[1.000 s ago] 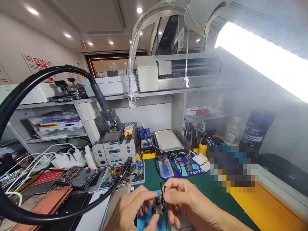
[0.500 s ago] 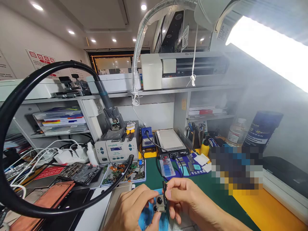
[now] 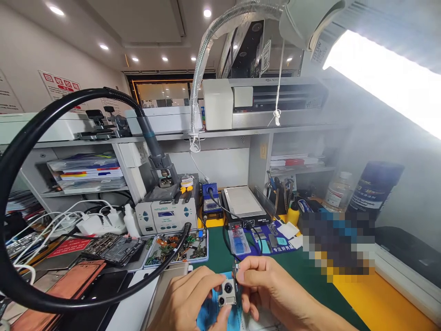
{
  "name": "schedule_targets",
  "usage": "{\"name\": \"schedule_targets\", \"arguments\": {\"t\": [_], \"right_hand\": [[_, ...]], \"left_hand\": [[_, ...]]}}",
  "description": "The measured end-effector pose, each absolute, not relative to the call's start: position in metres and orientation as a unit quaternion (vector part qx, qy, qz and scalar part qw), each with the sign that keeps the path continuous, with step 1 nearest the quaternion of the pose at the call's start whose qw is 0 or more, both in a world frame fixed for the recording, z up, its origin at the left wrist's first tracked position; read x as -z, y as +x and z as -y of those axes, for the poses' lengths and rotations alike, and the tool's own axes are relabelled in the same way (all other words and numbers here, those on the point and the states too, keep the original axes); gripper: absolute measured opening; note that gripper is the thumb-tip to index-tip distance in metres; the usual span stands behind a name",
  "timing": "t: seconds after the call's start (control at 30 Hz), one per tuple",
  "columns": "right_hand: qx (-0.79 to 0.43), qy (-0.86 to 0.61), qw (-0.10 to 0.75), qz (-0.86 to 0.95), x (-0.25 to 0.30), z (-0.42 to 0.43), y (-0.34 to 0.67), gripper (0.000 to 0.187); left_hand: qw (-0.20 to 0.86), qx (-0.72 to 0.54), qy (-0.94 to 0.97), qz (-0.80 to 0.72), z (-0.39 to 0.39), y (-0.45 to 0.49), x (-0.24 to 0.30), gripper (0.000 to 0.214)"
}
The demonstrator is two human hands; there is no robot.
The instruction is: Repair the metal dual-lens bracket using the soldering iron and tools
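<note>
Between the thumb and fingers of my left hand (image 3: 193,296) is a phone camera module (image 3: 228,294), a small silvery block whose two dark lenses face me. My right hand (image 3: 265,282) pinches a small dark strip-like part (image 3: 235,271) at the module's right edge; whether the two pieces are joined I cannot tell. Both hands are over a blue sheet (image 3: 206,312) at the front of the green mat (image 3: 220,243). The left palm hides part of that sheet.
A tray (image 3: 148,263) of small electronic parts lies behind my left hand, with a black hose (image 3: 103,303) looping across the left side. A rework station (image 3: 168,214) and a flat heating plate (image 3: 244,202) stand behind. Phone panels (image 3: 58,294) lie at left; bottles (image 3: 337,191) stand at right.
The camera module has tilted slightly, and its face looks brighter. The small part in my right hand has turned a little. Both hands keep their grip in nearly the same place.
</note>
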State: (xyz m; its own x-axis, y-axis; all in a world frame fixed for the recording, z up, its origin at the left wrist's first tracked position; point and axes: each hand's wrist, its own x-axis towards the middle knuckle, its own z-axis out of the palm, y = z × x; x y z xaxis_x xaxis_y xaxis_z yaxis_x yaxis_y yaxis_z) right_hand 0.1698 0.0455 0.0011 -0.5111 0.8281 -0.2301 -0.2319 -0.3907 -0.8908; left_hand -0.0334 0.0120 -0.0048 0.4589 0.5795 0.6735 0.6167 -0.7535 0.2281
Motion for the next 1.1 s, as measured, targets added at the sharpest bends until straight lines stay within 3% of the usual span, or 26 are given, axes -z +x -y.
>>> {"name": "schedule_targets", "arguments": {"t": [0.3, 0.7, 1.1], "right_hand": [[-0.708, -0.378, 0.364, 0.472, -0.0032, -0.0442, 0.1702, 0.032], [-0.627, -0.389, 0.355, 0.574, -0.003, -0.0433, 0.1731, 0.029], [-0.664, -0.379, 0.36, 0.535, -0.0024, -0.0471, 0.1725, 0.038]], "left_hand": [[0.033, 0.381, -0.857, 0.344, -0.0135, -0.033, 0.0067, 0.03], [0.035, 0.378, -0.851, 0.363, -0.0119, -0.0316, 0.0072, 0.029], [0.045, 0.379, -0.856, 0.35, -0.0107, -0.0332, 0.0054, 0.03]]}}
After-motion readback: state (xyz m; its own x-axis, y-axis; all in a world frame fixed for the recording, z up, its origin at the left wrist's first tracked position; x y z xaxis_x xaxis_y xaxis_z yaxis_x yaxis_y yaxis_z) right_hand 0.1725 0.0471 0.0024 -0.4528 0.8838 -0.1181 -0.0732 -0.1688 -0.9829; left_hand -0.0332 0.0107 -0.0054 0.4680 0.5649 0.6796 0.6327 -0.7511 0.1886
